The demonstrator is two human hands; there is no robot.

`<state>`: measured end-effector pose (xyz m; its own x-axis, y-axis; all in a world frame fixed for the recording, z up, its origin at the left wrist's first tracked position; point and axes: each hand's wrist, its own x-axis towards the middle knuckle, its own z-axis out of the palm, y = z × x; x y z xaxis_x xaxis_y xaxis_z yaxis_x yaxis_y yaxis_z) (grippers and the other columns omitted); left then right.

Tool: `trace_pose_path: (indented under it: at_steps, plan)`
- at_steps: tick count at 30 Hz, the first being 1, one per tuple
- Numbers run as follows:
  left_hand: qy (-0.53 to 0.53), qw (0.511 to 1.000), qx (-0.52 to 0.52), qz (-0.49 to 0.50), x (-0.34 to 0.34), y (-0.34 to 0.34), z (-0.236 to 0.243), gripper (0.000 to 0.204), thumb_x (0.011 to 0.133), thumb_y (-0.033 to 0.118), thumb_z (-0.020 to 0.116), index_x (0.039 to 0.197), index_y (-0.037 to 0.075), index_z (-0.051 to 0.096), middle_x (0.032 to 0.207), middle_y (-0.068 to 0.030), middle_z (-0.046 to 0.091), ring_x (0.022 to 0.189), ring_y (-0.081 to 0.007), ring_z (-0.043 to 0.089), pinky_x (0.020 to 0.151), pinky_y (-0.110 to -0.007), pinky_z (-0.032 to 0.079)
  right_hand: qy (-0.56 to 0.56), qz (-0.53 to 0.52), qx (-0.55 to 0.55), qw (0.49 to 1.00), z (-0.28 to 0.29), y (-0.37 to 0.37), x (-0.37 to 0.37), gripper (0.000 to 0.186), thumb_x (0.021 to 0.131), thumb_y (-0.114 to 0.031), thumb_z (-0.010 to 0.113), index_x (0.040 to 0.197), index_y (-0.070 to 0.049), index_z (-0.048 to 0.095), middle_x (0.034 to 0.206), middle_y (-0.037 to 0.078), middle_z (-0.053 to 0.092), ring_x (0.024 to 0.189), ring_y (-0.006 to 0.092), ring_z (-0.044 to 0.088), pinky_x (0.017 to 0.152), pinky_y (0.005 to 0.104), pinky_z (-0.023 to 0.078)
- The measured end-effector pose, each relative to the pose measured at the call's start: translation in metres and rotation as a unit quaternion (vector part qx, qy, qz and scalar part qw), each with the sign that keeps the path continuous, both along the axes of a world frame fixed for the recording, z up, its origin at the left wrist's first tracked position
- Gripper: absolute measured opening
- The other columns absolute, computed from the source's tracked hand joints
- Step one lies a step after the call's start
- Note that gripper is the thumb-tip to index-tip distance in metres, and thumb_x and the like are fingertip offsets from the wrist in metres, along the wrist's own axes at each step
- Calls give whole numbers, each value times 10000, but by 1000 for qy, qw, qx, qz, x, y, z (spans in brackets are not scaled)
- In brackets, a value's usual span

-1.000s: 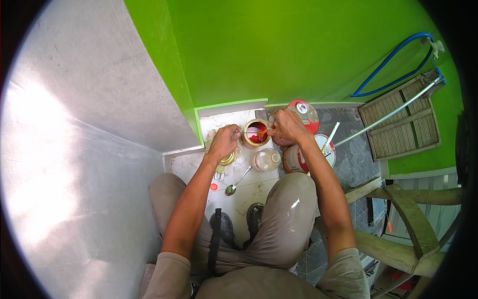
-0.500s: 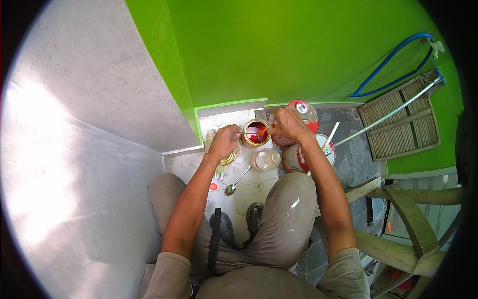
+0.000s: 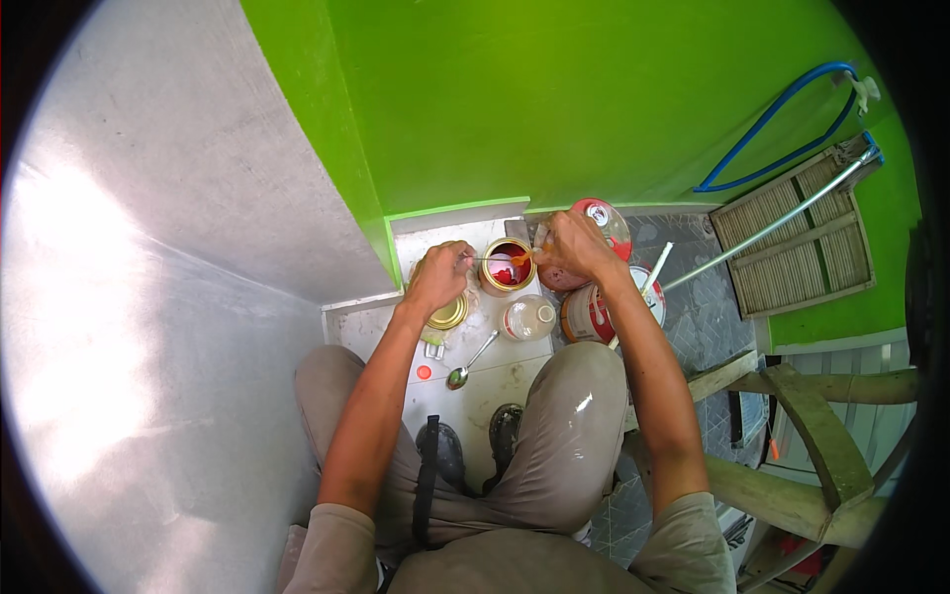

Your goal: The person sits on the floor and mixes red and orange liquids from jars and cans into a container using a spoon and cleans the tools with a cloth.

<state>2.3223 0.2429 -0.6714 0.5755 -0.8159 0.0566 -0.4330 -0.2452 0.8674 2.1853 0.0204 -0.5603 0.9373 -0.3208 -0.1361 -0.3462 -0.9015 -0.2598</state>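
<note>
Paint can: round, gold-rimmed metal can (image 3: 508, 290) with red and pale pink paint inside, open, upright near the back edge of the white tiled floor (image 3: 510, 381), between the hands.
Left hand (image 3: 438, 278): pinching a thin metal rod (image 3: 487, 259) that reaches across the can's mouth from its left rim.
Right hand (image 3: 578, 247): fingers closed on a small orange piece (image 3: 522, 258) at the can's right rim; whether it joins the rod, I cannot tell.
Tile's right edge: clear, round-shouldered bottle (image 3: 524, 319) near it, crowding the can's front.
Left wrist: round gold lid (image 3: 450, 314) just beside it.
Open room: bare tile between the silver spoon (image 3: 458, 377) and dark shoes (image 3: 506, 432).
</note>
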Motion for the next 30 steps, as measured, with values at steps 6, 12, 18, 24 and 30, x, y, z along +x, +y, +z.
trace_pose_path:
  at_steps: [6, 12, 18, 24, 30]
  plan:
    - [-7, 999, 34, 6, 6, 3, 10, 174, 944, 61, 664, 1084, 2, 748, 1070, -246, 754, 973, -425, 728, 884, -479, 571, -15, 1, -6, 1000, -9, -2, -4, 609, 671, -406, 972, 927, 75, 699, 1027, 326, 703, 1013, 490, 697, 875, 529, 564]
    - [3, 998, 68, 11, 11, 5, 15, 179, 947, 77, 665, 1087, 11, 754, 1050, -253, 762, 985, -416, 739, 890, -468, 576, -5, 5, 0, 1000, -10, -4, -4, 633, 671, -412, 973, 945, 82, 689, 1026, 325, 702, 1012, 493, 695, 876, 535, 562]
    - [7, 997, 71, 2, 13, 5, 10, 189, 960, 103, 663, 1100, 13, 753, 1048, -257, 761, 989, -418, 739, 891, -471, 575, -10, -4, -6, 1000, 0, 0, -5, 597, 682, -379, 972, 945, 77, 690, 1000, 324, 706, 983, 499, 699, 851, 531, 568]
    - [-9, 998, 62, 10, 12, 5, 1, 199, 977, 138, 681, 1120, 18, 752, 900, -227, 746, 818, -349, 706, 794, -449, 543, -28, 4, -13, 1000, 1, -1, -2, 545, 678, -339, 967, 910, 75, 700, 976, 325, 710, 954, 490, 707, 823, 523, 574]
    - [23, 998, 65, 14, 11, 3, -16, 204, 984, 150, 677, 1111, 10, 754, 895, -208, 748, 813, -317, 705, 799, -434, 547, -32, 1, 2, 999, 1, -1, -2, 486, 676, -312, 959, 850, 69, 711, 919, 313, 714, 918, 482, 714, 808, 517, 575]
